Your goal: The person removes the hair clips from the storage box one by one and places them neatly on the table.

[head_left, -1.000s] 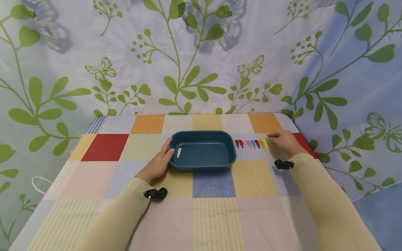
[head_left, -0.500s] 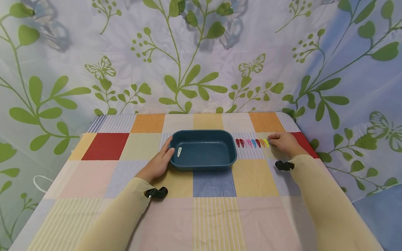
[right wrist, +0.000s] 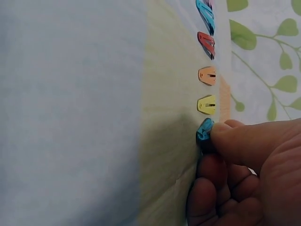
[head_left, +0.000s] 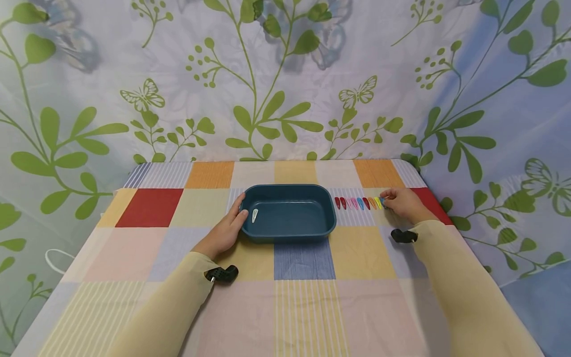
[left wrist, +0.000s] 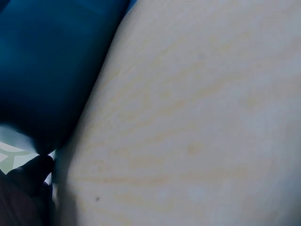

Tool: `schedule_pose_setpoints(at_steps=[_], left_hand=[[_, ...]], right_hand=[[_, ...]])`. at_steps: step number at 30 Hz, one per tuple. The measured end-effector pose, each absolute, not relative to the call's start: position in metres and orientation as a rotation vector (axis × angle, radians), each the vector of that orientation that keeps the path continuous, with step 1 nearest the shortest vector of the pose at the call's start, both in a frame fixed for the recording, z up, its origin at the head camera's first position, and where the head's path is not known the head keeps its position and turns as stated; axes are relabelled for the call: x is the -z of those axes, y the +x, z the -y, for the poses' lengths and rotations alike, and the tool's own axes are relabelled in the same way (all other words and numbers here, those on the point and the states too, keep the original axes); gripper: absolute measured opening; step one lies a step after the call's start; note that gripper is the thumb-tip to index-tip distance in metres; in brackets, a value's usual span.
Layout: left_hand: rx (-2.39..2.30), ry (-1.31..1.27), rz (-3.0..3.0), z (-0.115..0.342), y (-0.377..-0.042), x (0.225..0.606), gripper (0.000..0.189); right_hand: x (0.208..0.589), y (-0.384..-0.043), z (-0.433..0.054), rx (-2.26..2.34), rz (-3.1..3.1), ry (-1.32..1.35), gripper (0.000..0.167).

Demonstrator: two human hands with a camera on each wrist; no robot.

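A dark blue rectangular tray (head_left: 290, 238) stands on the table, with a white hair clip (head_left: 255, 215) inside at its left. My left hand (head_left: 223, 230) holds the tray's left side, thumb over the rim and fingers along the outer wall. To the right of the tray lies a row of several snap hair clips (head_left: 360, 203) in red, pink, blue, orange and yellow. At the right end of this row my right hand (head_left: 406, 203) pinches a blue hair clip (right wrist: 205, 132) between thumb and finger. The yellow hair clip (right wrist: 206, 105) lies just beside it.
A patchwork tablecloth (head_left: 303, 317) covers the table. Behind and to the right hangs a curtain (head_left: 285, 74) with green leaves and butterflies, close to the table's edges. A white cable loop (head_left: 55, 263) shows beyond the left edge.
My right hand has settled its fingertips on the last clip, and the blue clip now shows beside the yellow one. The left hand and the tray stay where they were.
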State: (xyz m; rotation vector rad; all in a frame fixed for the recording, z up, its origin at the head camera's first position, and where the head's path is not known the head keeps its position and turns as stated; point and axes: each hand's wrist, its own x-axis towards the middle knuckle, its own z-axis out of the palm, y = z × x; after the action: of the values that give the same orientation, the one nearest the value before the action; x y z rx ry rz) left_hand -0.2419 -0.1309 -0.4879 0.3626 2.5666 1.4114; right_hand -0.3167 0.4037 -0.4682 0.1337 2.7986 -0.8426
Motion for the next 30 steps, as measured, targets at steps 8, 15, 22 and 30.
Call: schedule_pose_setpoints(at_steps=[8,15,22,30], left_hand=[[-1.415,0.385,-2.566,0.1315,-0.242,0.4854,0.061],[-1.417,0.382,-2.565,0.1315,-0.2424,0.4858,0.061],[-1.42,0.379,-2.562,0.1312,-0.2425,0.4877,0.061],[-1.421,0.366,-2.554,0.1307,-0.2418,0.4876,0.062]], right_hand=[[0.4638,-0.3142,-0.3988,0.76,-2.839,0.11,0.038],[0.4658,-0.3146,-0.398,0.747,-2.839,0.101,0.038],[0.4663,-0.3162,-0.3976,0.687,-2.858,0.087,0.038],[0.4702,-0.316,-0.4019,0.659,-2.86,0.045,0.041]])
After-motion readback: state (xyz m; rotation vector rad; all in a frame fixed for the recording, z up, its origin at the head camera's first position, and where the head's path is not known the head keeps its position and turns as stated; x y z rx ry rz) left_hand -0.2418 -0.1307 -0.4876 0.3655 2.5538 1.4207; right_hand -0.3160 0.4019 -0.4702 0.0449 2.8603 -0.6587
